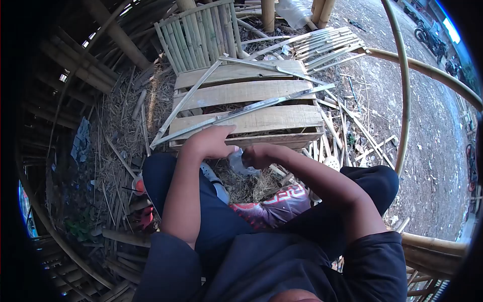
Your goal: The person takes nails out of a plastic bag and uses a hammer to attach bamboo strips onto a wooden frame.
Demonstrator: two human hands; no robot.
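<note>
Both of my hands are close together in front of the near edge of a slatted wooden crate (241, 93). A crumpled clear plastic bag (241, 163) hangs between them. My left hand (211, 142) reaches in from the left, its thumb tip against the top of the bag and its forefinger stretched over the crate's edge. My right hand (259, 155) is curled closed at the bag's right side, with its fingers partly hidden. Thin split bamboo strips joined in a triangle (261, 105) lie across the crate.
A bamboo slat panel (201, 38) stands behind the crate, and another slatted piece (327, 48) lies at the back right. Curved bamboo poles (405, 90) rise on the right. Patterned cloth (284, 206) lies between my legs. Straw and bamboo scraps cover the ground.
</note>
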